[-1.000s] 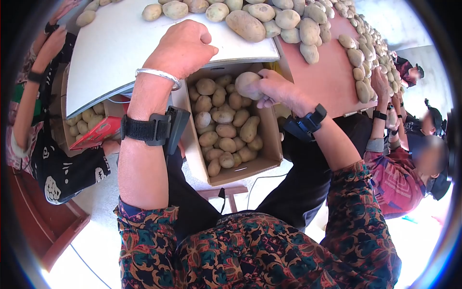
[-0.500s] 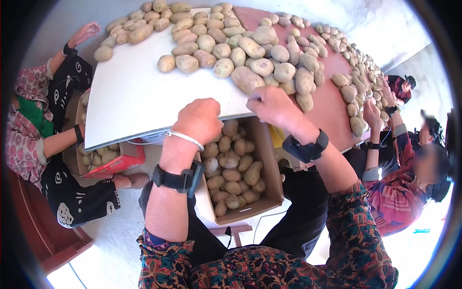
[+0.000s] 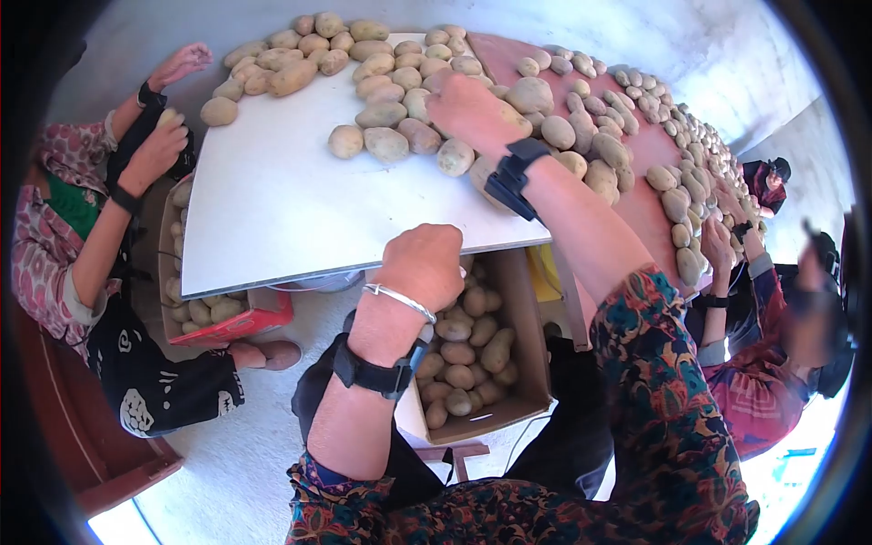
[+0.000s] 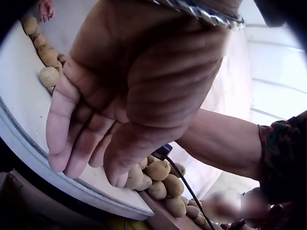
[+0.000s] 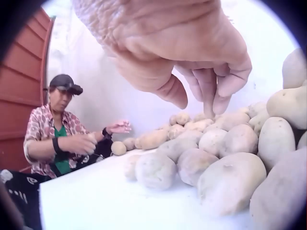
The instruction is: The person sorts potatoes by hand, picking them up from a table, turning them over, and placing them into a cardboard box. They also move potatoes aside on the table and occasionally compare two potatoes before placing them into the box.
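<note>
My right hand (image 3: 474, 113) is over the pile of potatoes on the tabletop. In the right wrist view its fingertips (image 5: 220, 103) point down close above several potatoes (image 5: 237, 139), with nothing between thumb and fingers. My left hand (image 3: 422, 263) hangs at the table's front edge, above the cardboard box (image 3: 525, 318). Its fingers (image 4: 79, 158) are loosely bent in the left wrist view, and the palm holds nothing. Potatoes (image 3: 459, 354) fill the bottom of the box, some of them hidden behind the left hand.
The white board (image 3: 272, 209) carries potatoes along its back and right, beside a reddish tabletop (image 3: 640, 213) with more potatoes. A person at left (image 5: 60, 129) sits near a red box (image 3: 227, 331) of potatoes. Other people (image 3: 772, 363) sit along the right side.
The potato in my right hand one second ago is gone from it. That hand has risen from the box to the pile. My left hand has come down in the view.
</note>
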The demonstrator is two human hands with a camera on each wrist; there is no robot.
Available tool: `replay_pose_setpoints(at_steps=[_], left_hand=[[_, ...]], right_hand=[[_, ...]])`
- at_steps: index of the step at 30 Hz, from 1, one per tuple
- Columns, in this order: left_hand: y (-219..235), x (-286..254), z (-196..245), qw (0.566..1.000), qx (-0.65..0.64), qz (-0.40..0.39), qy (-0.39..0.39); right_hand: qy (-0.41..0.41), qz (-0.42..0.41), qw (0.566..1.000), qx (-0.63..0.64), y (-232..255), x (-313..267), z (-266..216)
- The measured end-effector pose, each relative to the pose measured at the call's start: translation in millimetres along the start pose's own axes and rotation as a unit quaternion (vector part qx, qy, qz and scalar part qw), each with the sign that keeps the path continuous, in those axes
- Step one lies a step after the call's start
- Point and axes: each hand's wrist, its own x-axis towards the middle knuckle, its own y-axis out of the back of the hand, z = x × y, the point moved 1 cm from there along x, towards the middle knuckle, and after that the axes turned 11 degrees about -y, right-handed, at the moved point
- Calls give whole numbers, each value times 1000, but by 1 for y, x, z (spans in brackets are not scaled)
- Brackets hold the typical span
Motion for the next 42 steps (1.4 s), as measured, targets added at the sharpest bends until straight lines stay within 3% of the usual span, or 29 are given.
replay_pose_setpoints(at_steps=[3,7,10,12,15,16,18,22,24,25,27,28,30,31,33,34,36,37,39,40,42], left_hand=[[-1,0,-2,1000,-11,4,-9],[0,0,-4,1000,-18,11,-10],[2,0,0,1000,-24,9,-12],[-1,-1,-1,999,-23,20,-23],[1,-1,1,999,-16,32,-27],[2,-2,2,999,-14,30,-20],[3,-1,1,999,-16,35,-18],[2,-1,-1,998,-13,49,-21],[3,-2,0,999,-9,47,-17],[3,0,1,999,-5,44,-12],[1,2,2,999,-2,43,-18],[0,2,2,999,2,43,-22],[2,3,10,1000,-3,19,-19],[2,4,14,1000,-9,-5,-16],[-5,9,14,1000,-5,-3,-17],[-7,10,15,1000,-2,-2,-17],[-8,9,15,1000,4,2,-21],[-7,8,14,1000,8,8,-28],[-9,7,11,999,14,14,-34],[-10,6,10,999,18,22,-38],[-14,8,7,999,21,26,-41]], right_hand=[[-16,-6,994,-104,-16,16,-16],[-57,-29,993,-95,-41,33,-12],[-86,17,993,-81,-54,43,-8],[-172,-12,985,-7,-53,46,-9],[-194,-81,975,74,-36,38,-8],[-193,-82,975,74,-39,40,-3],[-168,3,978,127,-42,44,2],[-111,38,973,197,-18,46,16],[-126,-46,899,417,-1,38,20],[-126,-46,899,416,8,33,22],[-112,-112,836,525,17,17,26],[-113,-113,835,526,16,12,27],[-37,-248,873,418,14,3,24],[-37,-247,873,419,12,-4,18],[16,-262,931,254,-3,-16,-7],[17,-263,930,255,-13,-20,-13],[203,-125,965,106,-29,-30,-26],[203,-124,965,107,-29,-36,-32],[181,-109,975,-61,-27,-44,-39],[179,-106,976,-61,-23,-48,-41],[190,-162,956,-153,-17,-52,-46]])
